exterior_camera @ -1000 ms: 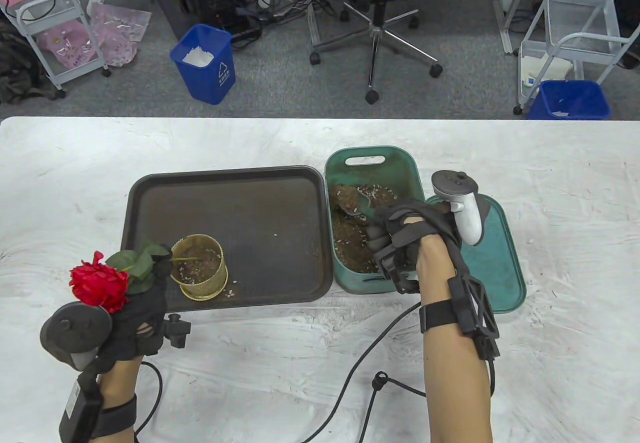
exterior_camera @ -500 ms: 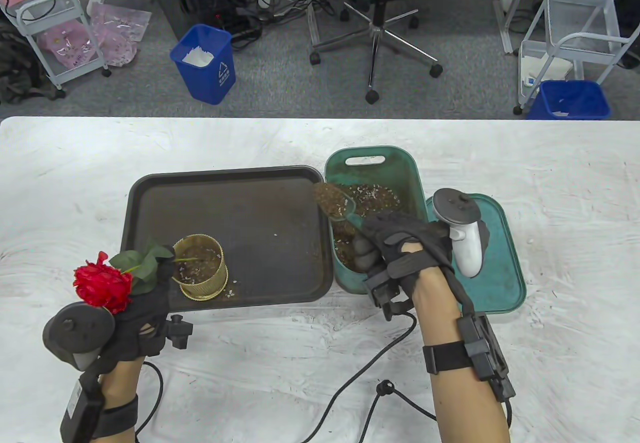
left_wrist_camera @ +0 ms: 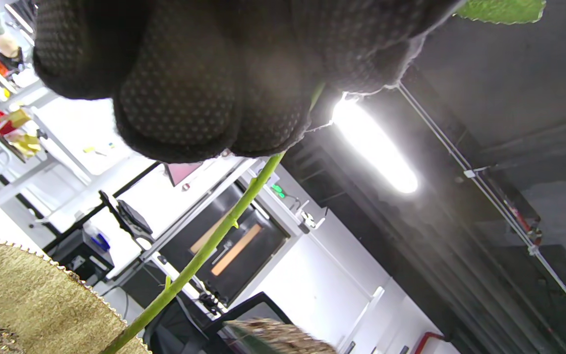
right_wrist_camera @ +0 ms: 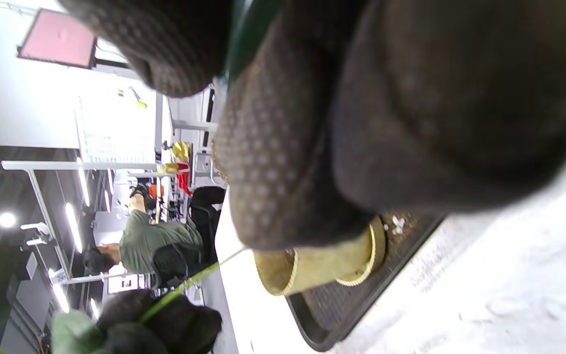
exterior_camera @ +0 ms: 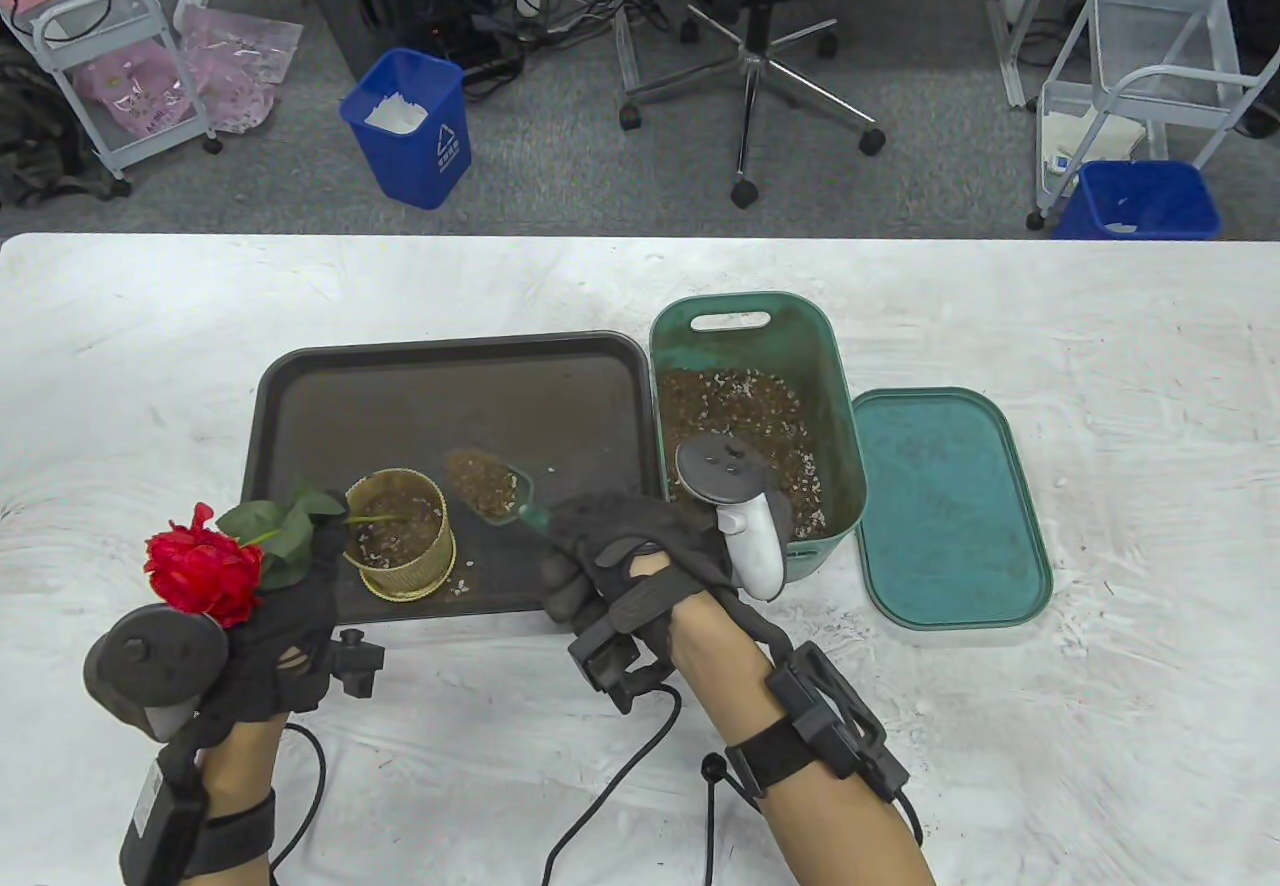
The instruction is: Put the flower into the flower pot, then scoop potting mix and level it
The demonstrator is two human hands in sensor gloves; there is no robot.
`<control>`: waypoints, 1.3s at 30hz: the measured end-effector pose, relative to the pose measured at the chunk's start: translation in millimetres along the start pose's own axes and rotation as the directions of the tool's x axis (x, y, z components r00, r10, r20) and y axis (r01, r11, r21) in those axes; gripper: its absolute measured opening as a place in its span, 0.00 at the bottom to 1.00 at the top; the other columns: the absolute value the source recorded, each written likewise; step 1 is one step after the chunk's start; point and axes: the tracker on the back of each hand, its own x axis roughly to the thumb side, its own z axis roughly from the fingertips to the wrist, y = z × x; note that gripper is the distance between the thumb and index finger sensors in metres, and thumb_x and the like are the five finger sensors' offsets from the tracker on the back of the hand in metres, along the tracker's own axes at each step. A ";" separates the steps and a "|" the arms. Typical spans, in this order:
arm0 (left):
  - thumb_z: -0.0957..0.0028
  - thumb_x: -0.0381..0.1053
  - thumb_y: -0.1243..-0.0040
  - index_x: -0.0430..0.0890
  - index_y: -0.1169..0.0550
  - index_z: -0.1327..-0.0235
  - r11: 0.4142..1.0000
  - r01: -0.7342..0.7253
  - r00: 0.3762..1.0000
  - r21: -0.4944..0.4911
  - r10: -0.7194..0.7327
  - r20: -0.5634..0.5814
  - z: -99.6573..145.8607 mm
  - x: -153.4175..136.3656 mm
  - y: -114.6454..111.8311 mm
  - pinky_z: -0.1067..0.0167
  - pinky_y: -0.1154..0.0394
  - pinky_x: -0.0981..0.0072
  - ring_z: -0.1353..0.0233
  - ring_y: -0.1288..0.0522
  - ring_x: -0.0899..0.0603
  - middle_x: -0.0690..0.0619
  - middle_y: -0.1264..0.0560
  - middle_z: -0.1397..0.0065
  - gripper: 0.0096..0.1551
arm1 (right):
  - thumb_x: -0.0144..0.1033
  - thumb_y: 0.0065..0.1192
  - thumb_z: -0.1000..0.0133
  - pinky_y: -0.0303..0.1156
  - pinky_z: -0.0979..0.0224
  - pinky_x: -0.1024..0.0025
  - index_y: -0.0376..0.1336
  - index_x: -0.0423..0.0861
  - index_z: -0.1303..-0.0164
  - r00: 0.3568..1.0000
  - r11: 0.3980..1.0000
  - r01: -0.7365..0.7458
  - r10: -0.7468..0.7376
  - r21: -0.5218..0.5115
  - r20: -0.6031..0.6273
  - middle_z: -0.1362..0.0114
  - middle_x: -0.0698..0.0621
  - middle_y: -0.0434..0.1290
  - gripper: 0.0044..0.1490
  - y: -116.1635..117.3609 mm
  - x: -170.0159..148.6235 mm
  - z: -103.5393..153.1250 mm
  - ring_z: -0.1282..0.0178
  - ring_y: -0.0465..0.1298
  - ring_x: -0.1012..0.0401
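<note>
Loaded scoop (exterior_camera: pixel 487 488) moved from bin (exterior_camera: pixel 760 446) beside pot (exterior_camera: pixel 400 533).

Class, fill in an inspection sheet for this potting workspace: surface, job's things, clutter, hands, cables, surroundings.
Surface: white table, smeared.
Job's things: gold flower pot on dark tray, flower stem inside; loaded scoop beside pot; green bin of potting mix; lid alongside.
Clutter: mix specks by pot.
Hands: left hand grips stem; right hand grips scoop.
Cables: black leads from both wrists.
Surroundings: blue bins, chair, carts.
</note>
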 end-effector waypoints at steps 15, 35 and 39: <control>0.59 0.54 0.39 0.50 0.16 0.51 1.000 0.012 1.000 0.012 -0.012 -0.007 0.3 -0.6 3.6 0.51 0.18 0.51 0.58 0.13 0.42 0.52 0.15 0.51 0.24 | 0.40 0.64 0.52 0.88 0.77 0.62 0.65 0.31 0.41 0.921 0.918 -0.378 0.386 -0.122 0.058 0.58 0.42 0.84 0.35 49.0 25.0 -16.8 0.75 0.89 0.53; 0.59 0.54 0.39 0.50 0.16 0.50 0.999 0.037 0.999 0.011 -0.037 0.012 0.6 1.3 4.1 0.51 0.18 0.51 0.58 0.13 0.42 0.52 0.15 0.51 0.24 | 0.38 0.69 0.55 0.87 0.73 0.59 0.66 0.34 0.41 0.411 0.413 -0.791 0.905 -0.452 0.109 0.56 0.42 0.84 0.35 108.2 51.6 5.4 0.72 0.89 0.51; 0.59 0.54 0.39 0.50 0.16 0.50 0.999 0.052 0.998 0.011 -0.053 0.023 0.8 2.3 4.0 0.51 0.18 0.51 0.58 0.13 0.41 0.52 0.15 0.51 0.24 | 0.38 0.70 0.55 0.87 0.73 0.59 0.67 0.35 0.41 0.331 0.334 -0.799 0.939 -0.499 0.098 0.56 0.43 0.84 0.35 111.2 51.4 10.4 0.71 0.89 0.51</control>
